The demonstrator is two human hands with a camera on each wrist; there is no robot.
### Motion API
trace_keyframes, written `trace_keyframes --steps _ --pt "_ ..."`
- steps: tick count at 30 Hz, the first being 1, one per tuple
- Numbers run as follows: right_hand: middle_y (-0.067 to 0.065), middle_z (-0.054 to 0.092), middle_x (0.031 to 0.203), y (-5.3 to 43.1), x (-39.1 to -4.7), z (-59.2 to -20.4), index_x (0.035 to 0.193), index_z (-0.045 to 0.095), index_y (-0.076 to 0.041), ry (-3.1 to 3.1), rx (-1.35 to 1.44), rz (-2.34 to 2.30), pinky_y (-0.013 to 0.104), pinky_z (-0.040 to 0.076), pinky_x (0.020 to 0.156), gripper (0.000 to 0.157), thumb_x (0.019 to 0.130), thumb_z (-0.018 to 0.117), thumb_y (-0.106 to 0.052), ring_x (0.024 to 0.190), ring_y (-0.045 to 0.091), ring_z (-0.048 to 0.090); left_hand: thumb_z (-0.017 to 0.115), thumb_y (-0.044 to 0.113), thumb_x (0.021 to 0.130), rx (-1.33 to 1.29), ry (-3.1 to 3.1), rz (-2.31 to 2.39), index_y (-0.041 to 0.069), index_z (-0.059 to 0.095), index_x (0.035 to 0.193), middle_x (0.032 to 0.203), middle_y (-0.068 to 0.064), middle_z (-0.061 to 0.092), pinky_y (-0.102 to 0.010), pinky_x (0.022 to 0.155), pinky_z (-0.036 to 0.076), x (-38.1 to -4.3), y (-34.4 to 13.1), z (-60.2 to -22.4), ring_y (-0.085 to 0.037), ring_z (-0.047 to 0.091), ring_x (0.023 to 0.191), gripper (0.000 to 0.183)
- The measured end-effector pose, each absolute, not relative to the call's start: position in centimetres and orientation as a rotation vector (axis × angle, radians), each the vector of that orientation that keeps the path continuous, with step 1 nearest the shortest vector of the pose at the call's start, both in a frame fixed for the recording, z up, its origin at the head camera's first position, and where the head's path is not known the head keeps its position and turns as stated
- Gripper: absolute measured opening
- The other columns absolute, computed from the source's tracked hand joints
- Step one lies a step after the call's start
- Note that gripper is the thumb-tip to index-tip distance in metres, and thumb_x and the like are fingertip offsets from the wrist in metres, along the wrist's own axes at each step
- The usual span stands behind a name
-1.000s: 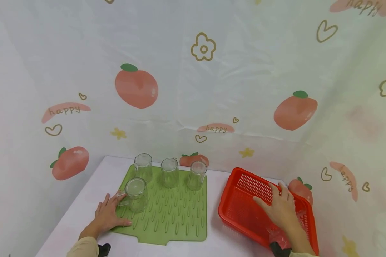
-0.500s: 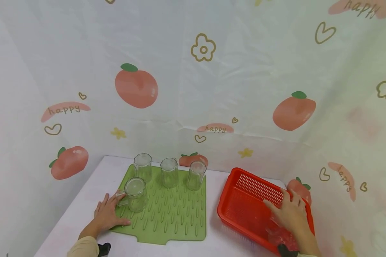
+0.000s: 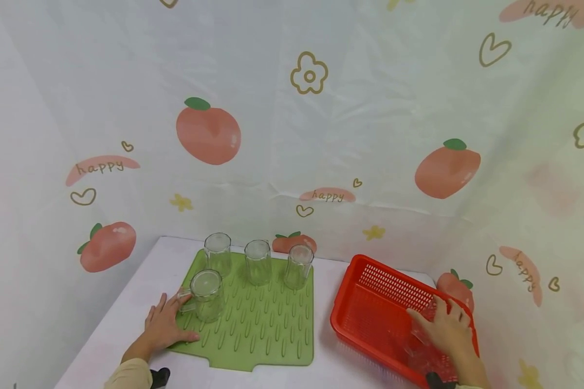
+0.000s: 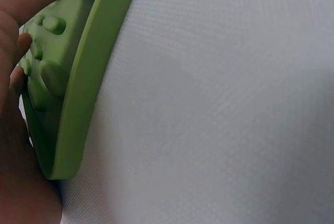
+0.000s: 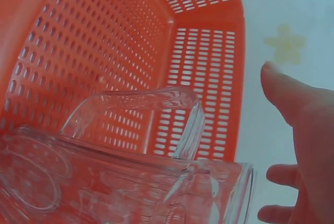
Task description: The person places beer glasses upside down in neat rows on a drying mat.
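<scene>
My left hand rests with spread fingers on the left edge of a green drying mat. Its fingertips lie by the handle of a glass mug, upside down on the mat; whether they touch it I cannot tell. In the left wrist view the fingers overlap the ridged mat. On the right, my right hand hovers over a red plastic basket, thumb and fingers apart, holding nothing. A clear glass mug lies on its side in the basket, handle up, beside the right hand.
Along the mat's back edge stand three more glasses: one at left, one in the middle and one at right. White cloth covers the table. A printed curtain hangs behind and at both sides.
My right hand has moved right and slightly nearer over the basket, uncovering more of its inside. The left hand, mat and standing glasses have stayed in place.
</scene>
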State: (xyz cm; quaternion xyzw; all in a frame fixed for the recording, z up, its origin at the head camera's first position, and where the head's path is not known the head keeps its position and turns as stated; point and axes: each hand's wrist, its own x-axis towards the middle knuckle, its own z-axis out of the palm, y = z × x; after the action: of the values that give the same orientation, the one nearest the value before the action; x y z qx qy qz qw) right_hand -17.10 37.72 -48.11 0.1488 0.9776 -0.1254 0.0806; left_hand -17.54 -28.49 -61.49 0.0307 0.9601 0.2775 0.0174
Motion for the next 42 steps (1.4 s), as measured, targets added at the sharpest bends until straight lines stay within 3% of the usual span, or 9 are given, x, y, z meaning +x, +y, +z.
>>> trace_keyframes --steps 12,21,34,42 --pt "0.052 0.012 0.142 38.6 -17.4 -48.9 0.150 0.010 0.016 2.867 0.441 -0.424 0.086 0.029 0.101 0.136 0.075 0.062 -0.085 0.122 0.073 0.017 0.091 0.061 0.059 0.075 2.949 0.880 0.010 0.047 0.151 0.162 -0.031 0.028 -0.084 0.110 0.010 -17.4 -28.3 -61.0 -0.064 0.010 0.147 0.114" --pt "0.052 0.011 0.139 39.0 -17.8 -48.7 0.149 0.013 0.015 2.913 0.427 -0.409 0.085 0.032 0.100 0.123 0.081 0.073 -0.067 0.121 0.071 0.015 0.091 0.060 0.060 0.067 2.939 0.909 0.011 0.046 0.151 0.162 -0.032 0.028 -0.083 0.111 0.009 -17.3 -28.3 -60.9 -0.064 0.009 0.147 0.113" --pt "0.052 0.010 0.136 39.7 -18.7 -48.4 0.146 0.014 0.015 2.909 0.464 -0.452 0.085 0.032 0.100 0.109 0.085 0.078 -0.049 0.125 0.076 0.012 0.090 0.062 0.059 0.051 2.935 0.894 0.013 0.046 0.151 0.162 -0.030 0.029 -0.082 0.112 0.010 -17.4 -28.4 -61.6 -0.064 0.010 0.148 0.113" --pt "0.051 0.008 0.137 40.2 -19.1 -48.6 0.147 0.012 0.013 2.886 0.449 -0.507 0.086 0.026 0.103 0.099 0.088 0.078 -0.033 0.126 0.076 0.008 0.090 0.061 0.060 0.050 2.935 0.890 0.012 0.046 0.151 0.162 -0.030 0.030 -0.082 0.112 0.010 -17.3 -28.3 -61.4 -0.064 0.010 0.148 0.113"
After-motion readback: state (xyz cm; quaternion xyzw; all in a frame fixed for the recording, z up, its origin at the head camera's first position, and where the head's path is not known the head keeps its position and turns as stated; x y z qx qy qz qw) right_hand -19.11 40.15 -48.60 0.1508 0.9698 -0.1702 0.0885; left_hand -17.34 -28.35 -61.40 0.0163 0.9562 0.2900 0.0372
